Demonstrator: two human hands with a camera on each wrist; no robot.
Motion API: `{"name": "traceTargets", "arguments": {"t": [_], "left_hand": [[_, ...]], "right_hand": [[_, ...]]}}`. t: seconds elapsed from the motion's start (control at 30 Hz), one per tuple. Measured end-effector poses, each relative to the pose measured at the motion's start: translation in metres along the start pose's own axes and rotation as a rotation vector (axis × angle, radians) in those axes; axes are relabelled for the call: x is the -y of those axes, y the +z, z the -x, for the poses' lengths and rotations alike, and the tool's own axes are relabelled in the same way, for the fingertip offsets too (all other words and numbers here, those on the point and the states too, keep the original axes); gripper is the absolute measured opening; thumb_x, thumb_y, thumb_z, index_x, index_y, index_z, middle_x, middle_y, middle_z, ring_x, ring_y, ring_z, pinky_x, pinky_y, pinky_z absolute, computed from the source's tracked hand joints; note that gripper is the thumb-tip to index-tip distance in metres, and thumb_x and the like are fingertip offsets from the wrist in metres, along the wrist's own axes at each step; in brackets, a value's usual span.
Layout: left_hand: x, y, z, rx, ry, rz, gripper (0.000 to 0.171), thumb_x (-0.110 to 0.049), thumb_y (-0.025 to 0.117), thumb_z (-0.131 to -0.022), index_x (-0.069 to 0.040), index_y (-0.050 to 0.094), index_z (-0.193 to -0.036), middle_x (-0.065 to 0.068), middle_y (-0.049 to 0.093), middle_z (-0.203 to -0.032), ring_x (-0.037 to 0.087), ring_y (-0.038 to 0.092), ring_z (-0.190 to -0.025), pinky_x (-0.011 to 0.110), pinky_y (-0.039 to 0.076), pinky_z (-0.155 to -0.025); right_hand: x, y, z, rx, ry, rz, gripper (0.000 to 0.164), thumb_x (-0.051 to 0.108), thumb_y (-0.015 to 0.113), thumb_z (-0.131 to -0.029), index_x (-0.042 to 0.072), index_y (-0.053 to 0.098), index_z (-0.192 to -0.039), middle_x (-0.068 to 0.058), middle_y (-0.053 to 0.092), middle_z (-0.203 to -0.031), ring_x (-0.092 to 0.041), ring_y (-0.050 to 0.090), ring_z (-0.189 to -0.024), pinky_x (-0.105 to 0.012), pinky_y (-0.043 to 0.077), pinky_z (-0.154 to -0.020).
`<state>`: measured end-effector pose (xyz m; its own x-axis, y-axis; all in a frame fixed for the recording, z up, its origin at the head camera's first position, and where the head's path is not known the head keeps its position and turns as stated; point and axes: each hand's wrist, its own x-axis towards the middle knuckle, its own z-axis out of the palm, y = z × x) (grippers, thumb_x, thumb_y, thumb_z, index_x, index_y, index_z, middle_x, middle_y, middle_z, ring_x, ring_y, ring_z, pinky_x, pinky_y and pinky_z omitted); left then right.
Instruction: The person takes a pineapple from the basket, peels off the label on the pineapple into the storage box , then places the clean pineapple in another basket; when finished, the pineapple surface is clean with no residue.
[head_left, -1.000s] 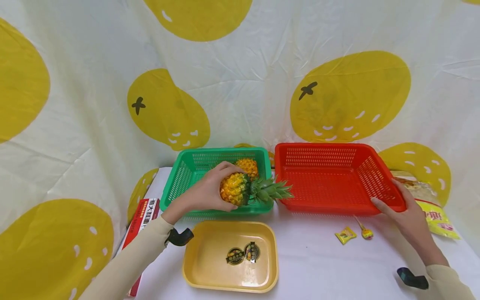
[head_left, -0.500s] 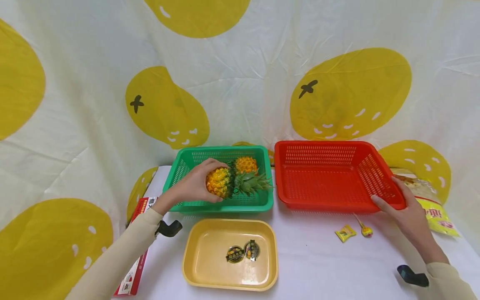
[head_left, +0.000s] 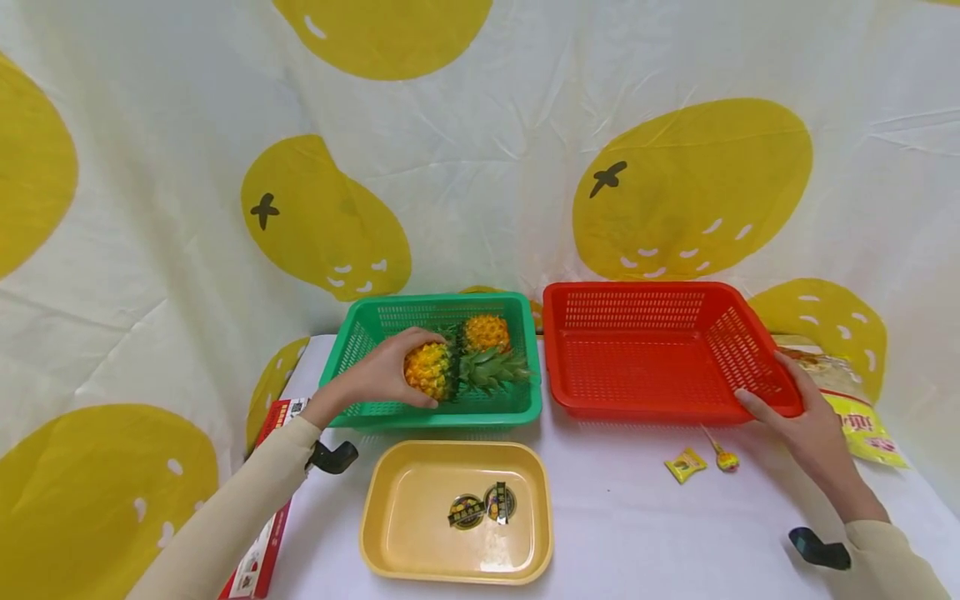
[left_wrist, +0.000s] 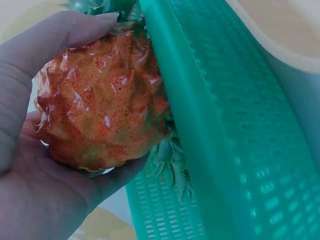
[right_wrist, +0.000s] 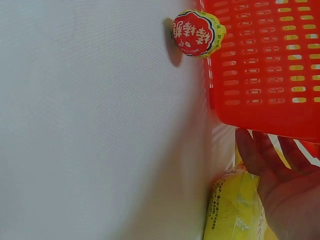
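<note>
A pineapple (head_left: 426, 372) with a leafy crown is gripped by my left hand (head_left: 382, 371), thumb on one side and fingers on the other. It is at the left part of the green basket (head_left: 450, 419), crown pointing right. In the left wrist view the pineapple (left_wrist: 105, 100) lies close against the basket's rim (left_wrist: 175, 95); whether it touches the floor is hidden. Behind it in the basket sits a second pineapple (head_left: 486, 332). My right hand (head_left: 813, 437) holds the red basket (head_left: 637, 367) at its front right corner, thumb over the rim and fingers along the outside.
In front of the green basket stands a yellow tray (head_left: 420, 537). A wrapped candy (head_left: 685, 465) and a lollipop (head_left: 726, 460) lie before the red basket. A snack bag (head_left: 862, 425) is at the far right, a red-and-white box (head_left: 266, 533) at the left.
My left hand has carried the pineapple left and lowered it into the green basket, its crown now inside the rim. The right hand keeps its hold on the red basket.
</note>
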<state>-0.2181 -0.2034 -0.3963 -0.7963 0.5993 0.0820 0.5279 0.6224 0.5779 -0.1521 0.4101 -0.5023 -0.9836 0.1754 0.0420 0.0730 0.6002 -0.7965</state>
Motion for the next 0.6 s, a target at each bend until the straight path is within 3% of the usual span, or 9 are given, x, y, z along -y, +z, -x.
{"name": "traceTargets", "arguments": {"t": [0.17,0.37,0.6], "left_hand": [[0.01,0.001,0.003,0.012,0.005,-0.039,0.089,-0.027,0.097,-0.071,-0.004,0.057,-0.148,0.012,0.056,-0.14,0.03,0.058,-0.116,0.053,0.052,-0.094],[0.023,0.007,-0.001,0.081,-0.013,-0.063,0.092,-0.03,0.097,-0.074,-0.001,0.053,-0.151,0.014,0.055,-0.142,0.032,0.058,-0.121,0.054,0.052,-0.097],[0.029,0.011,-0.005,0.148,-0.02,-0.126,0.091,-0.028,0.097,-0.077,0.0,0.052,-0.151,0.014,0.056,-0.138,0.027,0.059,-0.109,0.05,0.053,-0.093]], "right_hand": [[0.0,-0.001,-0.001,-0.007,0.003,0.021,0.101,0.05,0.071,-0.099,0.028,0.004,-0.172,-0.032,0.018,-0.167,-0.064,0.023,-0.14,-0.017,0.049,-0.06],[0.0,-0.001,-0.001,-0.005,0.01,0.019,0.1,0.049,0.07,-0.1,0.027,0.003,-0.172,-0.032,0.018,-0.167,-0.065,0.022,-0.141,-0.016,0.048,-0.059],[-0.001,-0.001,-0.001,0.001,0.015,0.009,0.099,0.05,0.069,-0.1,0.029,0.003,-0.172,-0.032,0.017,-0.168,-0.065,0.021,-0.142,-0.016,0.046,-0.06]]}}
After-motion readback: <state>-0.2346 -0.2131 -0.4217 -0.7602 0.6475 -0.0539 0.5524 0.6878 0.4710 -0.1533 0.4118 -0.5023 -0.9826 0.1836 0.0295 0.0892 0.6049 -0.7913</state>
